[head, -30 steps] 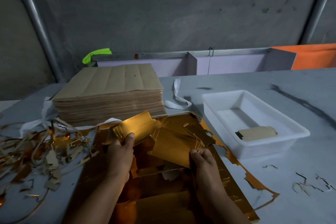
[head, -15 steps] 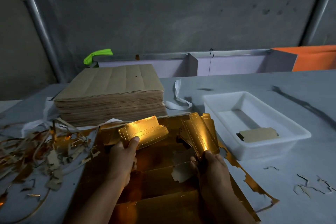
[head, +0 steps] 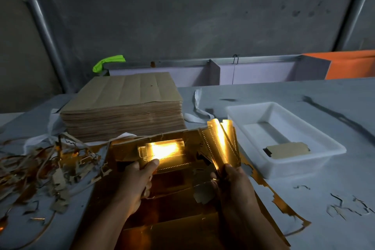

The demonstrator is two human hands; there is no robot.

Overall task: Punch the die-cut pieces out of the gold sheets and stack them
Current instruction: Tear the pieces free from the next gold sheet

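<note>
A: State of the left hand (head: 135, 186)?
B: Thumb pinches flat gold pieces (head: 164, 150); fingers hidden beneath, glare blurs detail.
A: And the right hand (head: 235, 186)?
B: Grips upright fanned pieces (head: 222, 142), fingertips hidden. The gold sheet (head: 174, 205) lies under both hands, cut off below.

Dark grey wall (head: 182, 16), metal poles (head: 40, 26), grey table (head: 304, 91), orange panel (head: 351, 65), dim light

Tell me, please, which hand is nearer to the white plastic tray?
The right. The right hand, holding upright gold pieces, sits just left of the white tray; the left hand, holding another gold piece, is farther left.
</note>
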